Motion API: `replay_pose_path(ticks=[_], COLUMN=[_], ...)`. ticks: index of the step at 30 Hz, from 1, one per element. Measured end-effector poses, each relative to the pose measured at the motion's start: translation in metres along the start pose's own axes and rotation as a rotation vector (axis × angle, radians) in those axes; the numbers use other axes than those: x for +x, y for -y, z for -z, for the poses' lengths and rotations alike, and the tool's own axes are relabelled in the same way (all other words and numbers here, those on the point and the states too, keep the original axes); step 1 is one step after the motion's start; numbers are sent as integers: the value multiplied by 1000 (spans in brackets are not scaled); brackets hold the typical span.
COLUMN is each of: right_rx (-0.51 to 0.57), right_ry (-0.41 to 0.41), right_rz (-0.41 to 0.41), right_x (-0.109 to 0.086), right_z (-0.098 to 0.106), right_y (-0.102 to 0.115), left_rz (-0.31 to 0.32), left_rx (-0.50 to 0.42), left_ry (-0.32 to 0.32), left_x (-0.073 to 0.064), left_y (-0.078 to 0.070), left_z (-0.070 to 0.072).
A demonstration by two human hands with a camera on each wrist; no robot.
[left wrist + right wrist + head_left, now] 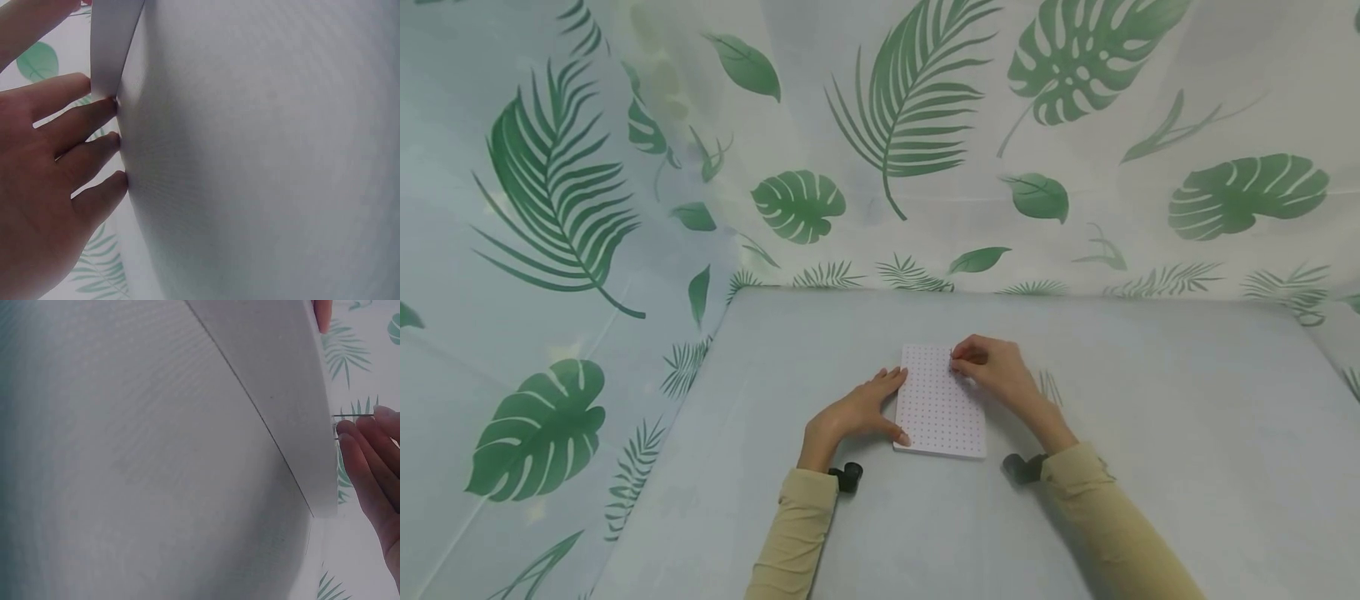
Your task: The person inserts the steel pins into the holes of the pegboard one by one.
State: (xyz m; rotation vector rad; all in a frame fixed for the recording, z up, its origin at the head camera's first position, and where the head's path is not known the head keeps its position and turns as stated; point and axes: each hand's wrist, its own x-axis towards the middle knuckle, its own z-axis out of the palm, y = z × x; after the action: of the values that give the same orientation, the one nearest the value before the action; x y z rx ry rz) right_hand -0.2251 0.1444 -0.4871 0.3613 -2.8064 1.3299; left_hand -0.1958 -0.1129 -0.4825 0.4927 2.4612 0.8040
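Observation:
A white pegboard (934, 421) with a grid of small dots or holes lies flat on the table. My left hand (857, 410) rests at its left side, thumb on the near left corner, fingers spread against the edge. In the left wrist view those fingers (81, 140) look fairly straight beside the board's side (115, 50). Over the board's far right part, my right hand (996, 371) pinches a thin metal wire piece (354, 415) between thumb and fingers. Its end meets the board's upper face (281, 381); the exact shape of the piece is partly hidden by the fingers.
The table (760, 358) has a pale cover. A white cloth with green leaf prints (925, 192) hangs behind it and along the left. Black wrist cameras (850, 477) sit at both sleeve cuffs, close above the table.

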Motion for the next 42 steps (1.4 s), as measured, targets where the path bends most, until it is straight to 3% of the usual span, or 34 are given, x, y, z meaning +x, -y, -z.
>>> replay_pose_path(ticks=[28,42], right_rx=[-73,-153], right_ry=[2,12], right_rz=[52,12], right_x=[-8,-22], right_z=[24,43], right_y=[-21,-34], left_rz=[3,-5], left_rx=[-13,-41], left_ry=[-1,-7], left_x=[0,-2], left_y=[-3,-3], left_z=[3,0])
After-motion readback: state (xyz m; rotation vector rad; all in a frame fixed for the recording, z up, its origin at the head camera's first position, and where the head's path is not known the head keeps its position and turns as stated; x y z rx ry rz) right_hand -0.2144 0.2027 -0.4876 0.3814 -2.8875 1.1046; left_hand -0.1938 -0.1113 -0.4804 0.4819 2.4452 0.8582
